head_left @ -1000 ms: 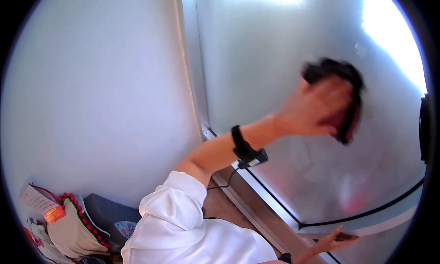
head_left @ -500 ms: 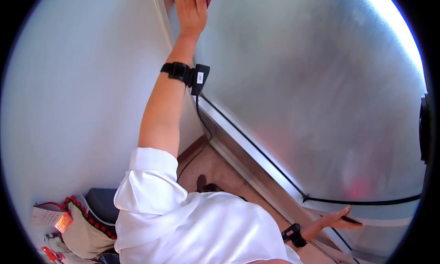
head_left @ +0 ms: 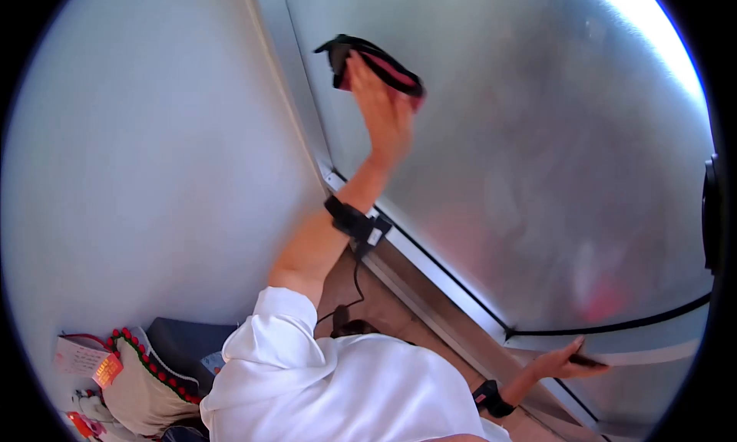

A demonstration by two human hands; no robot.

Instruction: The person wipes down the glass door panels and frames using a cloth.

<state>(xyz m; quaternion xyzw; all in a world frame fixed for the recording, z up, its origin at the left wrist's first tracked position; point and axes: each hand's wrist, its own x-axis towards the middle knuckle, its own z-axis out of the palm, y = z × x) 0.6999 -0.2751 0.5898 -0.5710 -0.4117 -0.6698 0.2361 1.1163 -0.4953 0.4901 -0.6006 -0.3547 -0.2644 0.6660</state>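
My left hand, slightly blurred, is closed on a black-and-pink pad that looks like folded cloth. It lies against the upper left part of a large frosted glass panel, near the metal frame. At the lower right, below the panel's black seal, my right hand has its thumb and fingers around a small, dark, flat thing whose kind I cannot make out. Both wrists wear black straps with small devices.
A pale wall runs along the left. A metal sill borders the glass above a brown floor. At the lower left are a beige cushion with red-and-green trim and a printed card. A black cable hangs from the left wrist.
My left hand has moved the black-and-pink pad down and to the right across the glass, bringing it fully into view. The right hand has barely shifted.
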